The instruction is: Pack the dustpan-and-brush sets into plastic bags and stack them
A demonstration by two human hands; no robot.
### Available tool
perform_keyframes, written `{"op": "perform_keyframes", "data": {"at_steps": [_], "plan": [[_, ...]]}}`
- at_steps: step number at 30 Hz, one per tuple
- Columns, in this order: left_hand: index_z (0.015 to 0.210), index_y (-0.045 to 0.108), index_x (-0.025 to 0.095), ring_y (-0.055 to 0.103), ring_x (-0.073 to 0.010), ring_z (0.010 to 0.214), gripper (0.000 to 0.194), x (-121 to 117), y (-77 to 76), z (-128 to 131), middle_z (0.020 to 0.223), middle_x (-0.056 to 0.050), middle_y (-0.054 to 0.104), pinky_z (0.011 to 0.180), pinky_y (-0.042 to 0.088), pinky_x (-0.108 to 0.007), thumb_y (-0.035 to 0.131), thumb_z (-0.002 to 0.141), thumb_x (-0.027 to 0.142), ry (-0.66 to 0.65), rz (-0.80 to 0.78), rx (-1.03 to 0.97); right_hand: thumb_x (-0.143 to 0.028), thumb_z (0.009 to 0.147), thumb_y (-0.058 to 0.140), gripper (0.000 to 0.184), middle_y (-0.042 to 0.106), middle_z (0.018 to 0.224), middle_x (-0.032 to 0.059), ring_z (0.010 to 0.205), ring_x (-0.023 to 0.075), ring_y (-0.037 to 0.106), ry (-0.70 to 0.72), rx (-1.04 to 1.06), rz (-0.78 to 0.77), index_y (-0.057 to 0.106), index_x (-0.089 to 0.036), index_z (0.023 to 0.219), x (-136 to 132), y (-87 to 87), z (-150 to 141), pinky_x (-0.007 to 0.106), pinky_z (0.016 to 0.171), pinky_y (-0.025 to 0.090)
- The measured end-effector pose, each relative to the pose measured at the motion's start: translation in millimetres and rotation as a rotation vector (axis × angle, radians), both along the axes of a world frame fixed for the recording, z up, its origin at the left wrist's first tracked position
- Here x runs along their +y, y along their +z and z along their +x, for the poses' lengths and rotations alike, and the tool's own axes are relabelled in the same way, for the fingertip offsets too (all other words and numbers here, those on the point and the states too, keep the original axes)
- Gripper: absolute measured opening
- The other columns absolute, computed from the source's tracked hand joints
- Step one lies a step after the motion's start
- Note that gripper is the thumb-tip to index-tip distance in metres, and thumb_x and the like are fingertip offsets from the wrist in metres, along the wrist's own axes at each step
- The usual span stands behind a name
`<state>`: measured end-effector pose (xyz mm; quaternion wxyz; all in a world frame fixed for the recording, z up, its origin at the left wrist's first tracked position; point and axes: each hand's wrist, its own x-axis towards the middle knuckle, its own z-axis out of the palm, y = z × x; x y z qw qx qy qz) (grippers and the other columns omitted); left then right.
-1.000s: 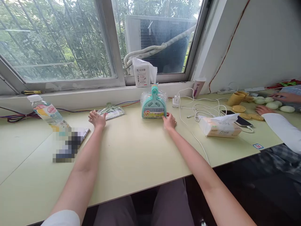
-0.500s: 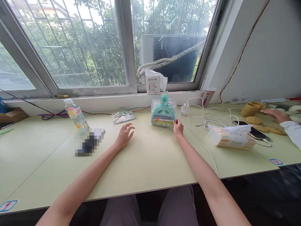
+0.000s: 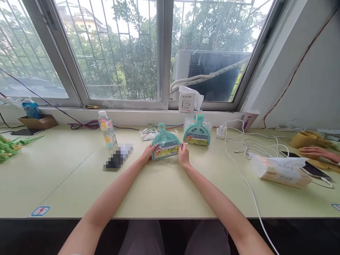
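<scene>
Between my two hands is a teal mini dustpan and brush set (image 3: 166,144) in clear plastic wrap with a yellow label, tilted back over the table. My left hand (image 3: 148,153) grips its left edge, and my right hand (image 3: 183,155) grips the right edge. To the right behind it stands a stack of similar dustpan sets (image 3: 197,132), with more handles showing behind the front one. Another wrapped set (image 3: 149,132) lies flat behind the held one, partly hidden by it.
A drink bottle (image 3: 107,129) stands at the left beside a blurred-out object (image 3: 117,159). At the right are a tissue pack (image 3: 280,171), tangled white cables (image 3: 261,145) and a charger (image 3: 220,132). A co-worker's hand (image 3: 318,153) rests near brown pieces at the far right.
One dustpan set has come away from the stack to the left, toward the table's middle. My left hand has moved onto it, so both hands now hold it. The view has turned left.
</scene>
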<state>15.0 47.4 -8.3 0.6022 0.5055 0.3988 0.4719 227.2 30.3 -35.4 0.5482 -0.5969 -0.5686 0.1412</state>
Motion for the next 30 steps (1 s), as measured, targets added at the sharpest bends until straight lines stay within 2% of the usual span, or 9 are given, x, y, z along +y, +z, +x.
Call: {"op": "perform_keyframes", "data": {"at_steps": [2, 4, 8, 12, 15, 17, 22, 26, 30], "plan": [[0.092, 0.062, 0.015, 0.071, -0.0252, 0.083, 0.041, 5, -6.5, 0, 0.085, -0.008, 0.073, 0.077, 0.057, -0.038, 0.075, 0.07, 0.047, 0.058, -0.006, -0.041, -0.033, 0.09, 0.039, 0.023, 0.064, 0.104, 0.0106, 0.097, 0.0251, 0.058, -0.072, -0.077, 0.1, 0.054, -0.022, 0.104, -11, 6.0, -6, 0.036, 0.082, 0.044], [0.093, 0.062, 0.016, 0.071, -0.0254, 0.085, 0.04, 10, -13.2, 1, 0.085, -0.008, 0.073, 0.078, 0.057, -0.039, 0.073, 0.071, 0.047, 0.082, -0.006, -0.049, -0.03, 0.09, 0.042, 0.023, 0.061, 0.115, 0.011, 0.11, 0.0261, 0.054, -0.021, -0.213, 0.162, 0.055, -0.023, 0.107, -22, 9.7, -3, 0.039, 0.092, 0.041], [0.094, 0.062, 0.016, 0.07, -0.0258, 0.086, 0.042, 14, -17.4, 5, 0.089, -0.009, 0.073, 0.076, 0.057, -0.038, 0.072, 0.071, 0.05, 0.107, 0.007, -0.02, -0.025, 0.091, 0.044, 0.019, 0.067, 0.1, 0.0071, 0.1, 0.024, 0.058, 0.304, -0.403, 0.132, 0.062, -0.024, 0.095, -37, 12.0, 0, 0.038, 0.092, 0.041], [0.096, 0.061, 0.016, 0.07, -0.0254, 0.088, 0.041, 10, -11.1, 10, 0.093, -0.009, 0.073, 0.075, 0.057, -0.035, 0.07, 0.074, 0.05, 0.129, -0.012, -0.009, -0.028, 0.092, 0.044, 0.024, 0.069, 0.087, 0.0067, 0.089, 0.0222, 0.061, 0.364, -0.389, 0.082, 0.065, -0.021, 0.083, -40, 16.8, -7, 0.034, 0.086, 0.045], [0.1, 0.061, 0.017, 0.069, -0.0263, 0.094, 0.042, 9, -9.2, 11, 0.1, -0.009, 0.072, 0.078, 0.057, -0.036, 0.068, 0.076, 0.051, 0.128, -0.013, -0.024, -0.033, 0.09, 0.048, 0.029, 0.07, 0.077, 0.0048, 0.08, 0.0203, 0.065, 0.37, -0.231, -0.054, 0.066, -0.021, 0.071, -38, 18.5, -7, 0.032, 0.082, 0.047], [0.104, 0.06, 0.019, 0.067, -0.0271, 0.1, 0.045, 10, -9.5, 10, 0.106, -0.01, 0.071, 0.083, 0.056, -0.038, 0.068, 0.076, 0.053, 0.105, -0.021, -0.053, -0.036, 0.089, 0.051, 0.029, 0.071, 0.077, 0.0048, 0.078, 0.0195, 0.067, 0.366, -0.023, -0.17, 0.066, -0.02, 0.07, -34, 17.9, -4, 0.031, 0.082, 0.05], [0.113, 0.057, 0.022, 0.062, -0.0292, 0.112, 0.053, 7, -7.6, 8, 0.116, -0.009, 0.068, 0.094, 0.053, -0.042, 0.068, 0.075, 0.056, 0.02, -0.051, -0.1, -0.031, 0.088, 0.056, 0.016, 0.074, 0.084, 0.0068, 0.08, 0.0161, 0.07, 0.422, 0.601, -0.415, 0.065, -0.017, 0.087, -28, 18.9, 1, 0.03, 0.084, 0.055], [0.121, 0.054, 0.022, 0.062, -0.0286, 0.113, 0.061, -3, -4.6, 9, 0.12, -0.01, 0.066, 0.095, 0.053, -0.042, 0.07, 0.073, 0.056, -0.139, -0.009, -0.085, -0.018, 0.084, 0.061, 0.003, 0.072, 0.087, 0.0042, 0.085, 0.0143, 0.069, 0.41, 0.87, -0.337, 0.059, -0.019, 0.086, -27, 18.4, -2, 0.03, 0.09, 0.055], [0.127, 0.05, 0.023, 0.065, -0.0268, 0.106, 0.065, -11, -2.8, 12, 0.124, -0.011, 0.064, 0.086, 0.056, -0.04, 0.07, 0.074, 0.056, -0.286, 0.041, 0.007, -0.011, 0.077, 0.066, 0.017, 0.07, 0.09, 0.0013, 0.091, 0.0152, 0.068, 0.301, 0.937, -0.225, 0.056, -0.021, 0.086, -25, 15.6, 1, 0.033, 0.093, 0.055]]}}
